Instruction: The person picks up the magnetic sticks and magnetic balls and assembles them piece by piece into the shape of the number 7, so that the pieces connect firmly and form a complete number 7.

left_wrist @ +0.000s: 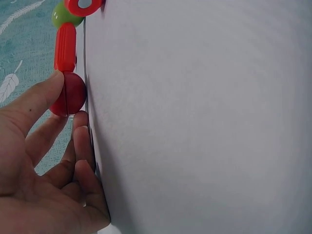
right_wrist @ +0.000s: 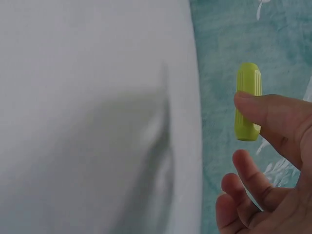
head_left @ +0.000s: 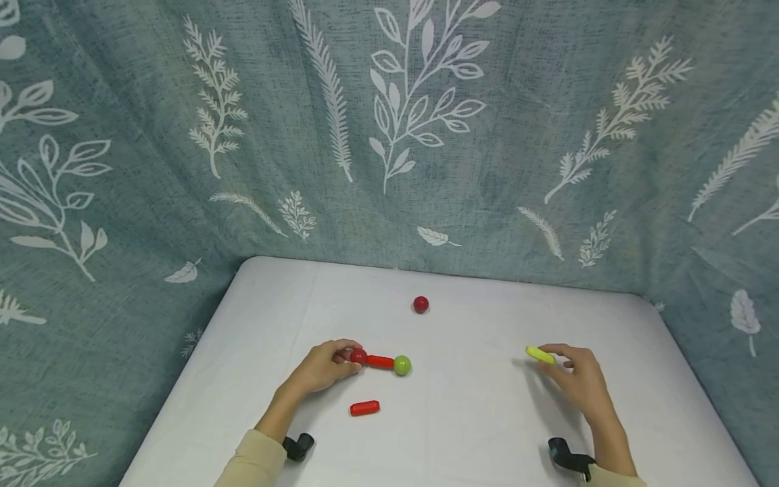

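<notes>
Covering the forearms: a beige left sleeve at 8 o'clock and a beige right sleeve at 4, counting from the middle of the white desk, 12 being the far side.
Wrist cameras: a black left camera and a black right camera, each on the inner side of its arm.
Loose red rod: lying on the desk at 8 o'clock, its ends toward 9 and 3.
Right hand: at 3 o'clock, thumb and finger pinching a ribbed yellow-green rod, whose free end aims roughly at 10; the other fingers bend loosely beneath it.
Left hand: at 9 o'clock, gripping the near red ball between thumb and fingers.
Row beside it: running toward 3 o'clock from that ball, a ribbed red rod, then a green ball, all touching end to end.
Far red ball: resting on the desk at 12 o'clock, well apart from both hands.
Leafy cloth: teal with white sprigs, hanging beyond the desk's far edge and round its sides.
</notes>
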Tool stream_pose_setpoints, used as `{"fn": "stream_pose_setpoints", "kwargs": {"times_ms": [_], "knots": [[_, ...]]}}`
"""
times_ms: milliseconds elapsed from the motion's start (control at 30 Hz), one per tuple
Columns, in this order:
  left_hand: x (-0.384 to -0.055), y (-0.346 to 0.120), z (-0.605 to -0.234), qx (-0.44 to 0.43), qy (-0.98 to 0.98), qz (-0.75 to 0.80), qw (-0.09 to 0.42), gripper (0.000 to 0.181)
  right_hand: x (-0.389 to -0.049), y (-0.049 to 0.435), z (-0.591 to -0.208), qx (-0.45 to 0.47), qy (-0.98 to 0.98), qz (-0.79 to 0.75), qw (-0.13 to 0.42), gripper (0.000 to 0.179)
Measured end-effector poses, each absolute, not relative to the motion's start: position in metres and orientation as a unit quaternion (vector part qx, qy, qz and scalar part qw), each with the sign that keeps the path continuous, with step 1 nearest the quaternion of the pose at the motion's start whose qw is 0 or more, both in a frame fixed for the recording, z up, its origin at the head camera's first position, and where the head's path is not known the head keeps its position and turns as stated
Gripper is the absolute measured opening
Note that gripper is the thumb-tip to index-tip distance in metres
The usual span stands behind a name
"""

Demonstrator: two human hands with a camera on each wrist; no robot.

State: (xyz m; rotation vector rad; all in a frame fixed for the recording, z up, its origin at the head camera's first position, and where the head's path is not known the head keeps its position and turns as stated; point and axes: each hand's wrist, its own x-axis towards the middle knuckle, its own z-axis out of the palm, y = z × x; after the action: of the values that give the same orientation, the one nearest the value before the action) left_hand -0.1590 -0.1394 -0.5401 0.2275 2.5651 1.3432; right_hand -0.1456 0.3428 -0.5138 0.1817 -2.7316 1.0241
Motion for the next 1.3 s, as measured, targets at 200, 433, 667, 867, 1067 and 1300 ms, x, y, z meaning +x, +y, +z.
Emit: {"fn": "stream_pose_setpoints", "kwargs": {"times_ms": [200, 433, 667, 867, 1067, 1300], "knots": [[-0.158, -0.140, -0.542, 0.077, 0.875, 0.462, 0.120, 0.033, -0.143, 0.317, -0.496, 0.041, -0.937, 0.341, 0.061, 0.030], [-0.158, -0.141, -0.541, 0.080, 0.874, 0.464, 0.121, 0.034, -0.143, 0.289, -0.489, 0.075, -0.933, 0.344, 0.071, 0.028], [-0.158, -0.141, -0.541, 0.080, 0.873, 0.466, 0.119, 0.033, -0.141, 0.266, -0.485, 0.092, -0.925, 0.364, 0.054, 0.029], [-0.158, -0.142, -0.541, 0.081, 0.875, 0.464, 0.116, 0.033, -0.140, 0.246, -0.483, 0.110, -0.919, 0.376, 0.050, 0.032], [-0.158, -0.142, -0.541, 0.084, 0.873, 0.466, 0.116, 0.033, -0.138, 0.228, -0.484, 0.115, -0.914, 0.389, 0.023, 0.031], [-0.159, -0.141, -0.539, 0.086, 0.872, 0.467, 0.117, 0.033, -0.137, 0.208, -0.492, 0.105, -0.912, 0.397, -0.011, 0.029]]}}
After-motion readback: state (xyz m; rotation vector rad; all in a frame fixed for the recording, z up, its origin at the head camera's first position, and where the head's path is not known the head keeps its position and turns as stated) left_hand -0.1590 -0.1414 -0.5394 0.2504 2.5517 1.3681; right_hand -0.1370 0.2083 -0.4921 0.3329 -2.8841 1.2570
